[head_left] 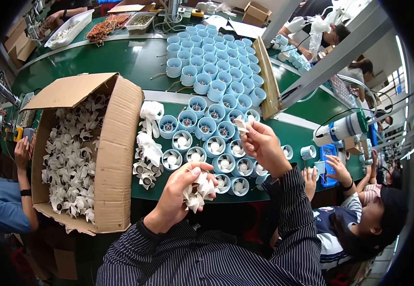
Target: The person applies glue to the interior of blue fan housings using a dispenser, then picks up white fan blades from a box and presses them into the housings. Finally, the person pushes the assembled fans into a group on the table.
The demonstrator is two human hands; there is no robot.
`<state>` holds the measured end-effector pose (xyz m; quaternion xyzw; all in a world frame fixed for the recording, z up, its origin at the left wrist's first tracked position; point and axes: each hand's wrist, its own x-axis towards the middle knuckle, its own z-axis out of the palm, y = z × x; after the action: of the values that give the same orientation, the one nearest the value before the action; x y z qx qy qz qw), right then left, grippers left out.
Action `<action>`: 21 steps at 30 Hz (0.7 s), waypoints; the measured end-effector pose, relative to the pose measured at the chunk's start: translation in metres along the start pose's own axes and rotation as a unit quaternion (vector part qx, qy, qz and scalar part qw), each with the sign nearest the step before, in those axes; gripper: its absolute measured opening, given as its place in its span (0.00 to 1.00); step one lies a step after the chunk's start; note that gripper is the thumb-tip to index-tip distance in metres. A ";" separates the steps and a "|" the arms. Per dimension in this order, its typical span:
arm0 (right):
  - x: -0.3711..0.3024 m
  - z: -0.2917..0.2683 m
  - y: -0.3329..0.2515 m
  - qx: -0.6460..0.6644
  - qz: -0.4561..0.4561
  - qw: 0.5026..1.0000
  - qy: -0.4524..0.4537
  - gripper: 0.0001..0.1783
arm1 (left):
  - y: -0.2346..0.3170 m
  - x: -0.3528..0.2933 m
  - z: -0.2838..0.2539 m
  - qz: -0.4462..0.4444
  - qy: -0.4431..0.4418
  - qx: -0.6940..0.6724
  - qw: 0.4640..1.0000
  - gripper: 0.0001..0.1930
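My left hand (177, 193) is closed round several small white fan blades (199, 191) near the table's front edge. Farther right and higher, my right hand (265, 145) pinches a single white fan blade (241, 125) between thumb and fingers, over the rows of light blue cups. The cups nearest me, such as this blue cup (182, 141), have white fan blades sitting inside them. Farther back, blue cups like this one (205, 128) show a motor at the bottom and no blade. My right hand partly hides the cups beneath it.
An open cardboard box (116, 157) full of white fan blades stands on the left. Loose blades (147, 172) and white cloth gloves (151, 114) lie beside it. A wooden strip (268, 78) borders the cups on the right. Co-workers sit on both sides, one handling a blue cup.
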<state>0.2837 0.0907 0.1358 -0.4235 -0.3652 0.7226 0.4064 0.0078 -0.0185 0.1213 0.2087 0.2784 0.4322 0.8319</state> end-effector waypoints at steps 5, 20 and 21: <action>0.030 -0.004 0.010 -0.443 -0.186 0.872 0.095 0.06 | -0.005 -0.001 0.002 0.033 -0.012 0.069 0.997 0.26; 0.038 0.014 0.013 -0.638 -0.293 0.707 0.091 0.05 | -0.011 -0.002 0.000 0.021 -0.032 0.094 0.995 0.36; 0.040 0.014 0.012 -0.655 -0.292 0.692 0.088 0.05 | -0.012 0.000 0.002 0.026 -0.034 0.102 0.994 0.37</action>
<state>0.2551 0.1189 0.1177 -0.5159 -0.8135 0.1047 0.2471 0.0157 -0.0254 0.1158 0.3142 0.2869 0.4161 0.8036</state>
